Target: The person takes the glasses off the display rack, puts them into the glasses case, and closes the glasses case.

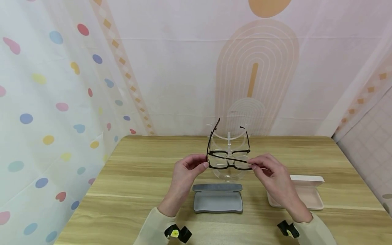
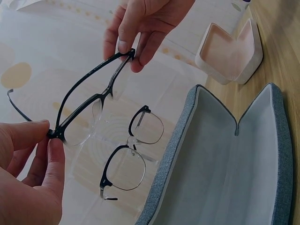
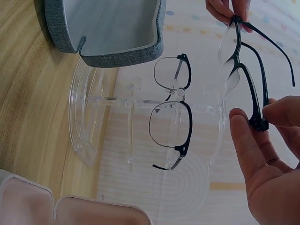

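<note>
Both hands hold a pair of black-framed eyeglasses in the air. My left hand pinches the frame at its left hinge, between thumb and fingers. At the opposite hinge, the right hand grips it the same way. The left temple sticks out away from me, while the right temple lies folded across behind the lenses. Behind them, a second pair of half-rim glasses sits on a clear acrylic display stand. In the head view the held pair overlaps this stand.
An open grey glasses case lies on the wooden table below the hands. To its right, partly behind the right forearm, is an open pale pink case. A patterned curtain hangs behind the table.
</note>
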`<state>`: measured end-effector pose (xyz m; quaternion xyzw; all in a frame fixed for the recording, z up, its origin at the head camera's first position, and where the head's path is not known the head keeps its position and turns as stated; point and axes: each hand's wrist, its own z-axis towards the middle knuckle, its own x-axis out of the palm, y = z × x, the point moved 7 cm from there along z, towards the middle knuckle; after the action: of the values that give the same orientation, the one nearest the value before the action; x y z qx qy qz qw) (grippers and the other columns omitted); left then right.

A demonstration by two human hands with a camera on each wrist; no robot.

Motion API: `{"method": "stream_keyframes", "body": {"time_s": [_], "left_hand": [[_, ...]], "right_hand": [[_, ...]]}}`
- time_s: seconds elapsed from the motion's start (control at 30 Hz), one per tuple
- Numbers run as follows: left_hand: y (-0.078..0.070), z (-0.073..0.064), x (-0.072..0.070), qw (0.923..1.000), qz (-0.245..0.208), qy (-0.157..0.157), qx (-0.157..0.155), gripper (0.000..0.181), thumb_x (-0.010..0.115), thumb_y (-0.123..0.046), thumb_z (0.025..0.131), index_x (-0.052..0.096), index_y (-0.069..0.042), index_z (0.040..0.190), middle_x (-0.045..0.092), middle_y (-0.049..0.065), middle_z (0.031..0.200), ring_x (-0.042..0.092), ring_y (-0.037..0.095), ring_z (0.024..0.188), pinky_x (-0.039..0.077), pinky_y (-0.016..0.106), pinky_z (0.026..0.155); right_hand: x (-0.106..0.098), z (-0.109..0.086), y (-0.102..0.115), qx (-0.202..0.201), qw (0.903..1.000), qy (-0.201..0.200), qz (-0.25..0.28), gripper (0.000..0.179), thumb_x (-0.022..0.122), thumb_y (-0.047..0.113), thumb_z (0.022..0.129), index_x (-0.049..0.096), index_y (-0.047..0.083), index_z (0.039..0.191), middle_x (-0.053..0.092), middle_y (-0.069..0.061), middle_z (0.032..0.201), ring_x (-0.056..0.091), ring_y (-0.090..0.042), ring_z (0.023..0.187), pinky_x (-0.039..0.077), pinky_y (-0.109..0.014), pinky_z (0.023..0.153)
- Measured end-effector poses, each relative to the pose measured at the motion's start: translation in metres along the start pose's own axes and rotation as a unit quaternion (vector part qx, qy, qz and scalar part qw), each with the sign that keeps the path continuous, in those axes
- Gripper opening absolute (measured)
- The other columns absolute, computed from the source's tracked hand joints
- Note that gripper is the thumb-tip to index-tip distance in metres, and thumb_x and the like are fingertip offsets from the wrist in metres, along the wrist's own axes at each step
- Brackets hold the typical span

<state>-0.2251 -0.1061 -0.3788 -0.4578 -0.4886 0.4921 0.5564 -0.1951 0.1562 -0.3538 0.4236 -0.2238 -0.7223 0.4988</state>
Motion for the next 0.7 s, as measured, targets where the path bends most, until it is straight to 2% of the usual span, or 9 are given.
{"method": "stream_keyframes", "body": {"time_s": [0.7], "left_hand": [[0.0014, -0.0015, -0.0005, 0.9999, 0.008, 0.000, 0.007, 0.024, 0.075, 0.003, 0.091, 0.071, 0.008, 0.114, 0.074, 0.009, 0.106, 0.068, 0.016, 0.094, 0.057, 0.024, 0.082]], "right_hand": [[0.0005, -0.0004, -0.0019, 0.010, 0.9999, -0.001, 0.001, 0.024, 0.070, -0.007, 0.093, 0.081, 0.012, 0.103, 0.070, 0.001, 0.101, 0.067, -0.003, 0.090, 0.058, -0.017, 0.076]]}}
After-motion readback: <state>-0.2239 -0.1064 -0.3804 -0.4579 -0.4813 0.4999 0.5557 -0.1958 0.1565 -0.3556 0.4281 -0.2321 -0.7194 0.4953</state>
